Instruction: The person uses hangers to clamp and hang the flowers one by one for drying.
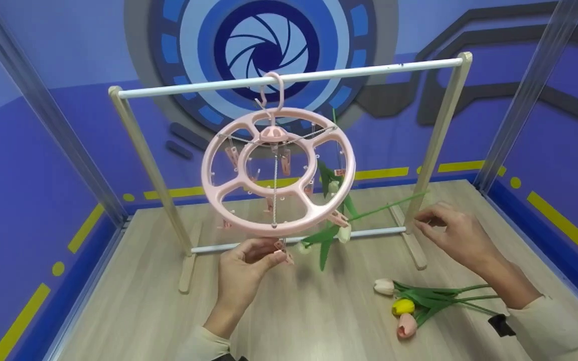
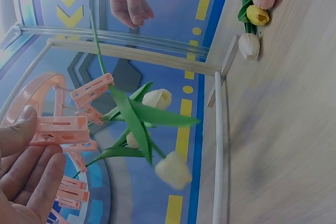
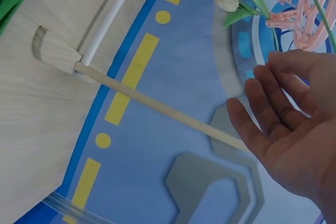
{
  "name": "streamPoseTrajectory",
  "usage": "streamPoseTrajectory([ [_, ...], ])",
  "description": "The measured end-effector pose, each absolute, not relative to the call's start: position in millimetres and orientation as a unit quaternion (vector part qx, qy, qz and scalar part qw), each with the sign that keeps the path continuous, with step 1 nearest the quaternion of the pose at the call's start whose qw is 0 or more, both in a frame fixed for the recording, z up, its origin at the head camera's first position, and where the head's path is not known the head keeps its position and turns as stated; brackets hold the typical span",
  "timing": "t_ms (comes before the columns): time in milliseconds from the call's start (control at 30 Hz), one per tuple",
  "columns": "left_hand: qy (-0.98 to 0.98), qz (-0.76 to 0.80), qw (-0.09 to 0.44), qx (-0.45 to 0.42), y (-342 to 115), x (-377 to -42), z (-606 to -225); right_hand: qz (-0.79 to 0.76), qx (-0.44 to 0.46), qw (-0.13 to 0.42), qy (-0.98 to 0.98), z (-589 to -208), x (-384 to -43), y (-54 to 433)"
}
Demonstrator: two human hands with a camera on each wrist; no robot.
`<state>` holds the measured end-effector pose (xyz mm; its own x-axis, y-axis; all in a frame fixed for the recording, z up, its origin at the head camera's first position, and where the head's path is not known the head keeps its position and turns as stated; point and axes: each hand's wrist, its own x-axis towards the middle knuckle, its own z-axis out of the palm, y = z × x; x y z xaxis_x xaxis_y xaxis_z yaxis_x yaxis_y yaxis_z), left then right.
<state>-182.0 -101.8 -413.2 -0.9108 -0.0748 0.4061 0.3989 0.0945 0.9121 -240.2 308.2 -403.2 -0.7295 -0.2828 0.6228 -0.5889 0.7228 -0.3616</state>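
Note:
A pink round clip hanger hangs by its hook from a white rail. My left hand pinches one of its pink clothespins at the near rim, between thumb and fingers. White tulips dangle head down from clips on the right side; one green stem sticks out toward the right post. My right hand is beside that post with fingers loosely bent and nothing in them, apart from the stem tip. In the right wrist view, its palm and fingers show bare.
The rack has wooden posts, a top rail and a low white bar. On the wooden table lie a white tulip, a yellow tulip and a pink tulip, near my right forearm. Blue-purple walls surround the table.

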Motion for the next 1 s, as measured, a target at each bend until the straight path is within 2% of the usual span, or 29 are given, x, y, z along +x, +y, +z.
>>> streamPoseTrajectory([
  [400,-0.732,-0.651,0.174,-0.102,-103,-180,-413,0.273,0.202,0.149,-0.929,-423,-243,327],
  [767,-0.731,-0.655,0.168,-0.098,-103,-180,-414,0.252,0.216,0.090,-0.939,-442,-247,349],
  [1000,-0.730,-0.653,0.176,-0.097,-102,-181,-415,0.253,0.222,0.024,-0.941,-457,-250,367],
])
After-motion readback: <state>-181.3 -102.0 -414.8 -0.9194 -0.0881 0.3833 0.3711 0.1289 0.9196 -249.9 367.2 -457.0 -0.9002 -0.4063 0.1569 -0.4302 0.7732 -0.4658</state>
